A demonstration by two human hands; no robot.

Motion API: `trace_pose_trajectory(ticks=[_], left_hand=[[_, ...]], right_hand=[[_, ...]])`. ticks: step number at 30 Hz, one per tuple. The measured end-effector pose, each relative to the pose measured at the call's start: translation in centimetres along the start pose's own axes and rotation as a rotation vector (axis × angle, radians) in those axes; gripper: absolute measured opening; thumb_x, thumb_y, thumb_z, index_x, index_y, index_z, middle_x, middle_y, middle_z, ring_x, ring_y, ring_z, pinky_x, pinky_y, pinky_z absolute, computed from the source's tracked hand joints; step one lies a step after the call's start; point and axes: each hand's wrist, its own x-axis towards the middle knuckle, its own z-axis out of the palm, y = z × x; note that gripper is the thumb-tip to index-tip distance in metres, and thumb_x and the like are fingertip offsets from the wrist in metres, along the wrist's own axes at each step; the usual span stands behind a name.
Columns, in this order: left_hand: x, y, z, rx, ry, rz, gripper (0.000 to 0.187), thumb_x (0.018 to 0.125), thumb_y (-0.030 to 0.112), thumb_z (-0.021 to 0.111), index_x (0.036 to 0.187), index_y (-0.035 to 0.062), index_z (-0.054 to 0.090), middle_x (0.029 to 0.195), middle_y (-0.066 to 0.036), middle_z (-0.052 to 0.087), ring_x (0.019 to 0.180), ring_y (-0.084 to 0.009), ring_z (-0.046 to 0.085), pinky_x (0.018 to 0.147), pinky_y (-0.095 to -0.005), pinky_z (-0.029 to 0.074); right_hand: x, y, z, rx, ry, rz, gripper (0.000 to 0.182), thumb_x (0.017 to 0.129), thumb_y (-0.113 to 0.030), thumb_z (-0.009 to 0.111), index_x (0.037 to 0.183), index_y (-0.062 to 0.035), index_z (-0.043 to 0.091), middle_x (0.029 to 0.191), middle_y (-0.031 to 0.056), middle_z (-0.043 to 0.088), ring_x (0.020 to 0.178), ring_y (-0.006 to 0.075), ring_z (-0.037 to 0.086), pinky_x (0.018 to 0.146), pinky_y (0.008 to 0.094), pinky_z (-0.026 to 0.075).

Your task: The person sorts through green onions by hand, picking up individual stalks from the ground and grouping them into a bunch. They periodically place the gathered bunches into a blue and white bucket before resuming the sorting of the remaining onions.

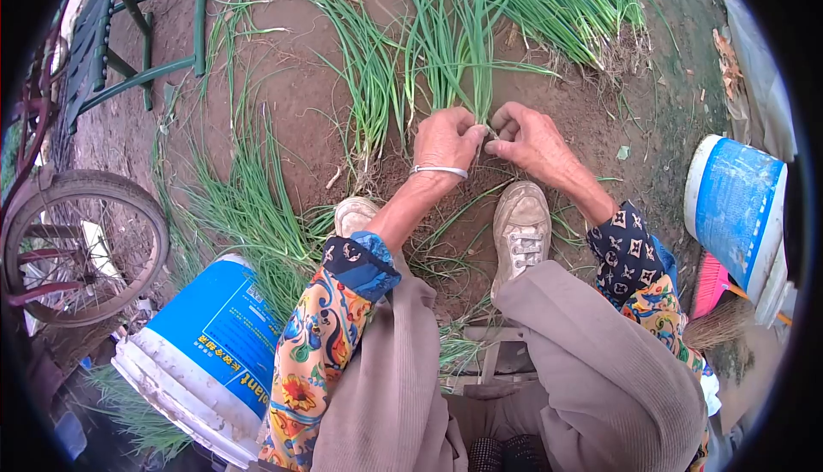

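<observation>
My left hand [443, 140], with a pale bracelet at the wrist, is closed around the lower ends of a few green onions [478, 69]. Their long leaves point away from me. Opposite it, my right hand [533, 142] pinches at the root end of the same onions, fingers curled; the exact contact is partly hidden. Just left of my hands lies a small bunch of green onions [367, 95] with roots toward me. At the upper right is a larger pile of green onions [557, 9], roots showing at its near right end.
Loose green leaves [249, 189] are strewn over the soil on the left. A blue-and-white bucket [214, 335] stands at my left knee, another bucket [737, 206] on the right beside a pink dustpan [708, 286] and broom. A bicycle wheel [159, 245] and green chair [137, 86] are at left.
</observation>
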Motion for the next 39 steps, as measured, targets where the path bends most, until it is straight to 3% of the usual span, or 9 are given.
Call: trace_pose_trajectory(ticks=[3, 6, 10, 18, 23, 26, 30, 34, 39], left_hand=[[-1.2, -0.2, -1.2, -0.217, -0.012, -0.098, 0.020, 0.082, 0.018, 0.070, 0.091, -0.0003, 0.069, 0.070, 0.001, 0.063, 0.062, -0.0040, 0.052, 0.055, -0.0221, 0.043], [-1.7, -1.6, -1.9, -0.267, 0.122, -0.133, 0.024, 0.079, 0.018, 0.070, 0.094, -0.0005, 0.069, 0.080, -0.011, 0.069, 0.071, -0.0164, 0.065, 0.068, -0.0291, 0.051], [-2.7, 1.1, -3.1, -0.551, 0.082, -0.222, 0.019, 0.084, 0.014, 0.066, 0.089, -0.0044, 0.065, 0.072, -0.005, 0.064, 0.057, -0.0103, 0.059, 0.052, -0.0247, 0.047], [-2.1, 1.2, -1.3, -0.610, -0.026, -0.388, 0.027, 0.086, 0.030, 0.067, 0.074, 0.0068, 0.059, 0.057, 0.002, 0.051, 0.044, -0.0047, 0.042, 0.038, -0.0209, 0.029], [-2.1, 0.9, -1.5, -0.699, 0.090, -0.505, 0.023, 0.087, 0.025, 0.066, 0.078, 0.0041, 0.061, 0.060, 0.002, 0.053, 0.043, -0.0049, 0.040, 0.037, -0.0205, 0.029], [-1.5, -1.2, -3.6, -0.836, 0.169, -0.479, 0.022, 0.088, 0.022, 0.066, 0.081, 0.0014, 0.062, 0.061, 0.002, 0.053, 0.042, -0.0049, 0.040, 0.038, -0.0199, 0.031], [-2.2, -0.2, -4.1, -0.736, 0.113, -0.463, 0.023, 0.088, 0.022, 0.067, 0.081, 0.0003, 0.063, 0.059, 0.003, 0.051, 0.043, -0.0050, 0.040, 0.040, -0.0196, 0.033], [-2.7, 0.7, -2.7, -0.779, 0.048, -0.444, 0.024, 0.087, 0.024, 0.068, 0.085, 0.0006, 0.065, 0.059, 0.002, 0.053, 0.047, -0.0047, 0.044, 0.042, -0.0188, 0.032], [-3.0, 1.4, -3.2, -0.752, 0.020, -0.359, 0.031, 0.087, 0.032, 0.067, 0.087, 0.0007, 0.067, 0.062, 0.001, 0.054, 0.047, -0.0043, 0.043, 0.042, -0.0196, 0.031]], right_hand=[[0.1, 0.6, 0.0, 0.142, -0.040, 0.068, 0.022, 0.081, -0.019, 0.067, 0.089, -0.0001, 0.061, 0.071, 0.0044, 0.060, 0.067, 0.0137, 0.056, 0.062, 0.0309, 0.045], [0.2, 0.7, -0.5, 0.254, -0.077, 0.178, 0.018, 0.086, -0.020, 0.064, 0.090, -0.0021, 0.062, 0.074, 0.0005, 0.060, 0.063, 0.0099, 0.053, 0.056, 0.0271, 0.044], [0.1, 1.1, -0.1, 0.681, -0.211, 0.223, 0.020, 0.088, -0.018, 0.062, 0.101, -0.0033, 0.060, 0.080, -0.0018, 0.059, 0.061, 0.0053, 0.050, 0.051, 0.0185, 0.042], [-0.9, 0.0, 1.6, 0.680, -0.285, 0.271, 0.016, 0.088, -0.020, 0.065, 0.089, -0.0040, 0.063, 0.073, -0.0041, 0.054, 0.063, 0.0036, 0.048, 0.055, 0.0188, 0.042], [-2.3, -1.2, 1.2, 0.101, -0.124, -0.120, 0.038, 0.084, -0.032, 0.044, 0.079, 0.0016, 0.062, 0.073, 0.0138, 0.059, 0.056, 0.0263, 0.052, 0.061, 0.0419, 0.044], [-3.6, -1.9, -1.4, -0.160, -0.158, 0.023, 0.039, 0.083, -0.031, 0.042, 0.078, 0.0027, 0.061, 0.073, 0.0179, 0.058, 0.062, 0.0290, 0.053, 0.065, 0.0406, 0.044], [-3.4, -0.1, 0.1, -0.240, 0.320, -0.332, 0.027, 0.079, -0.028, 0.054, 0.080, -0.0022, 0.062, 0.076, 0.0146, 0.059, 0.069, 0.0323, 0.056, 0.068, 0.0425, 0.046], [-2.7, -4.4, 1.5, -0.082, 0.122, -0.071, 0.034, 0.080, -0.035, 0.065, 0.084, -0.0004, 0.062, 0.079, 0.0156, 0.060, 0.073, 0.0317, 0.059, 0.069, 0.0431, 0.047], [-1.1, -1.7, 3.0, 0.285, 0.062, 0.044, 0.031, 0.080, -0.028, 0.069, 0.089, 0.0014, 0.063, 0.076, 0.0051, 0.060, 0.070, 0.0112, 0.054, 0.064, 0.0297, 0.045]])
